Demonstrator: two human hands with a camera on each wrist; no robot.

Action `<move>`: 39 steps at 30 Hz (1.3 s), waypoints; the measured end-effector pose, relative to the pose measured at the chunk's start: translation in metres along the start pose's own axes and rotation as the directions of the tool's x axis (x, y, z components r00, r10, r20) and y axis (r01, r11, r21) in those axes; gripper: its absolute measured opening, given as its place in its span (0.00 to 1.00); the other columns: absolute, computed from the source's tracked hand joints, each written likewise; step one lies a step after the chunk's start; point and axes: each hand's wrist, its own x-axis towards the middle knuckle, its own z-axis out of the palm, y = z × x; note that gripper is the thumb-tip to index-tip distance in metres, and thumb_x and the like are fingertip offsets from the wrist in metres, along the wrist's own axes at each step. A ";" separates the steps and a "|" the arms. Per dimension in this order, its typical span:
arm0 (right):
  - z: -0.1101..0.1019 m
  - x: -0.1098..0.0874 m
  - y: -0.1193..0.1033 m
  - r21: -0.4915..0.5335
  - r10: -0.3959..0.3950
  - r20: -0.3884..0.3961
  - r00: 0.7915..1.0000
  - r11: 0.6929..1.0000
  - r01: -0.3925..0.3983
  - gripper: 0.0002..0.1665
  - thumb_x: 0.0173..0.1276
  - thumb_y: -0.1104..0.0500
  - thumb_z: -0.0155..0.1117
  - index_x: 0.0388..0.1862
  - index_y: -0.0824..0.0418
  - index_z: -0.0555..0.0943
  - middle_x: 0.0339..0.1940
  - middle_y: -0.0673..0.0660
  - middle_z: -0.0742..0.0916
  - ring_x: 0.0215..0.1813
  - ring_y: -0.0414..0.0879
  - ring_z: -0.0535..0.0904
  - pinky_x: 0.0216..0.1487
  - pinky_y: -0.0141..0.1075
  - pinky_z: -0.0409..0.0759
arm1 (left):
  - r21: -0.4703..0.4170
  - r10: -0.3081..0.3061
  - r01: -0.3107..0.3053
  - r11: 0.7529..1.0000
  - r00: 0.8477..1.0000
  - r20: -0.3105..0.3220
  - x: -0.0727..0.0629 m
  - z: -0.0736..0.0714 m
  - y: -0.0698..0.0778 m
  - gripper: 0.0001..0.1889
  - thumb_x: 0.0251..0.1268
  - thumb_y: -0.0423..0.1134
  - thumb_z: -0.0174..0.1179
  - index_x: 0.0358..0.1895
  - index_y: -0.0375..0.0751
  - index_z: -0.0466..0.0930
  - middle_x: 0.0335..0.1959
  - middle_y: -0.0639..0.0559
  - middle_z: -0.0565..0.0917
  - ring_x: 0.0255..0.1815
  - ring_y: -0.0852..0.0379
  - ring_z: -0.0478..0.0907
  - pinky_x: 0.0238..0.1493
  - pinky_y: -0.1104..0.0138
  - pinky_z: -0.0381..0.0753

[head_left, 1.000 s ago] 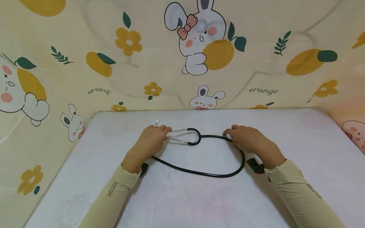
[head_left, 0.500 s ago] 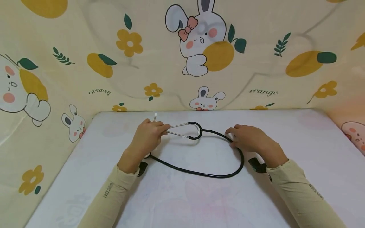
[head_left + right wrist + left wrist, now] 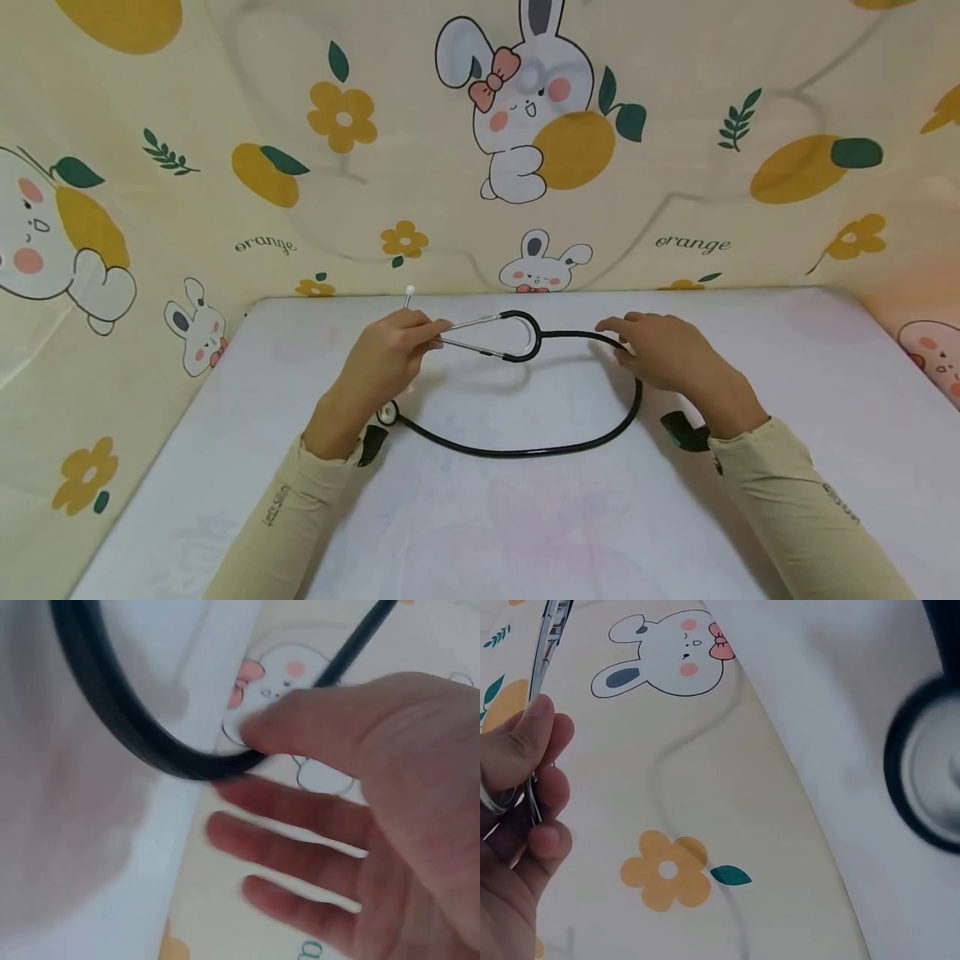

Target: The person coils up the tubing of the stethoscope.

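Observation:
A stethoscope with black tubing (image 3: pixel 517 453) is stretched between the two hands. My left hand (image 3: pixel 382 358) grips its metal ear tubes (image 3: pixel 472 321), and one white eartip (image 3: pixel 410 291) pokes out beyond the fingers. In the left wrist view, curled fingers and thumb close around the metal tubes (image 3: pixel 546 656). The round chestpiece (image 3: pixel 387 412) lies below the left wrist, and its blurred disc fills the right edge of the left wrist view. My right hand (image 3: pixel 671 354) pinches the tubing between thumb and forefinger; its other fingers extend loosely beneath the tube (image 3: pixel 135 724).
A white-covered table (image 3: pixel 510 525) carries the stethoscope. Behind it rises a cream cloth wall (image 3: pixel 465 217) printed with rabbits, oranges and flowers, which also wraps round the left and right sides. Dark devices (image 3: pixel 682 432) are strapped below both wrists.
The left hand has lifted the ear tubes up and away from the table, and the yoke has moved up with them. The right hand has shifted slightly up and right, raising the tubing.

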 end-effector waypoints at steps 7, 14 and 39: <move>-0.015 -0.006 0.013 0.035 0.062 -0.155 0.986 0.998 -0.058 0.18 0.73 0.62 0.58 0.60 0.54 0.80 0.52 0.60 0.87 0.46 0.59 0.83 0.46 0.53 0.78 | -0.047 0.017 -0.015 0.999 0.999 0.032 0.000 -0.001 0.004 0.13 0.56 0.31 0.71 0.46 0.38 0.89 0.30 0.49 0.83 0.31 0.56 0.79 0.36 0.66 0.83; -0.026 -0.012 0.015 0.200 0.186 -0.327 0.927 0.972 -0.125 0.14 0.76 0.62 0.57 0.56 0.55 0.81 0.48 0.61 0.87 0.38 0.59 0.83 0.30 0.48 0.76 | -0.075 0.026 -0.023 0.997 0.999 0.043 0.000 0.000 0.008 0.14 0.55 0.31 0.72 0.47 0.41 0.89 0.27 0.50 0.81 0.27 0.58 0.75 0.30 0.68 0.78; -0.045 -0.025 0.020 0.486 0.374 -0.386 0.843 0.859 -0.159 0.21 0.80 0.51 0.49 0.56 0.66 0.77 0.47 0.65 0.78 0.45 0.59 0.72 0.46 0.50 0.67 | -0.022 0.070 -0.071 0.997 0.996 -0.049 -0.003 -0.008 0.006 0.13 0.54 0.33 0.73 0.44 0.38 0.90 0.25 0.50 0.81 0.27 0.56 0.74 0.29 0.67 0.78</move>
